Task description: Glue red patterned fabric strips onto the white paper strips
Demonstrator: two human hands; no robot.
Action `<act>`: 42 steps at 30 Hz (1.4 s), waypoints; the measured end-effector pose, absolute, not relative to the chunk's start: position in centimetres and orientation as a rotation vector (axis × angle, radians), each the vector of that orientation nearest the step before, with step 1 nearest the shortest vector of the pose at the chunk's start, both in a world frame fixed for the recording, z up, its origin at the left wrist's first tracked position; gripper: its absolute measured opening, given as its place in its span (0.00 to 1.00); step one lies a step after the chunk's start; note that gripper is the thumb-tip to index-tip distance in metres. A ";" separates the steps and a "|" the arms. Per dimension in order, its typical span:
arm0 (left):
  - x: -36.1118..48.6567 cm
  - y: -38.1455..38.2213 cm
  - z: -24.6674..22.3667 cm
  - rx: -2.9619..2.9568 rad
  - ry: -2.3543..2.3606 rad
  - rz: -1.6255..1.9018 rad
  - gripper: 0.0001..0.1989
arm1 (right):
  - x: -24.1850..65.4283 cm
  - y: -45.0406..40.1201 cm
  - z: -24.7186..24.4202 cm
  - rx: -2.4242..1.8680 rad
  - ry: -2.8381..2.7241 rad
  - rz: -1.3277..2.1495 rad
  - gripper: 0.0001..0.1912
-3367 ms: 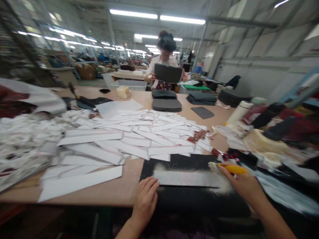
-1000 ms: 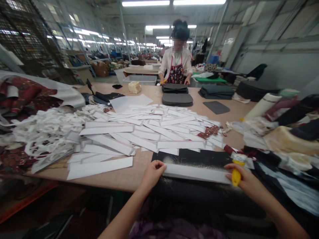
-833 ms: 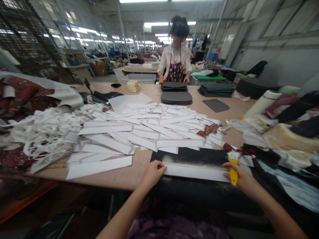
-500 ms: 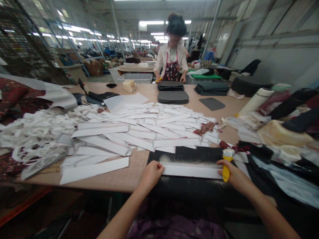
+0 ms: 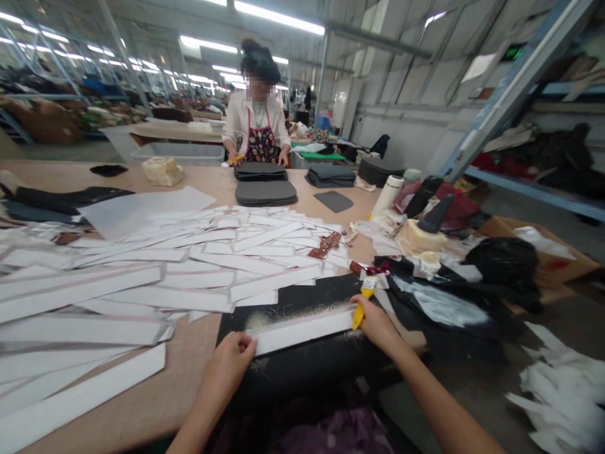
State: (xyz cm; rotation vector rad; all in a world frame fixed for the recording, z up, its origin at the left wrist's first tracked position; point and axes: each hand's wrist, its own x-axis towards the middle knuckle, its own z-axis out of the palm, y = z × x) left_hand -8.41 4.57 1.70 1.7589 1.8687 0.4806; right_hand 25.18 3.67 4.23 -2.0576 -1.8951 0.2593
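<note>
A white strip (image 5: 305,329) lies on the black mat (image 5: 302,367) between the hands. The left hand (image 5: 230,360) pinches its left end. The right hand (image 5: 375,321) clasps a yellow brush (image 5: 360,310) at the other end; whether its fingertips also grip the strip is hard to tell.

Factory workshop: fluorescent tubes (image 5: 278,17), broad worktable (image 5: 184,353), heaped white strips (image 5: 170,298), aproned co-worker (image 5: 262,144).
</note>
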 end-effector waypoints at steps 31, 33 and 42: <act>-4.6 0.4 -0.3 2.975 1.510 0.948 0.12 | 28.0 0.1 7.6 -1.946 -1.843 0.056 0.18; -4.1 0.2 -0.1 2.947 1.558 0.951 0.12 | 27.6 1.0 8.0 -2.018 -1.800 -0.194 0.19; 0.2 -0.8 -0.9 2.840 1.633 0.583 0.18 | 11.5 6.2 9.6 -1.151 -2.207 0.551 0.09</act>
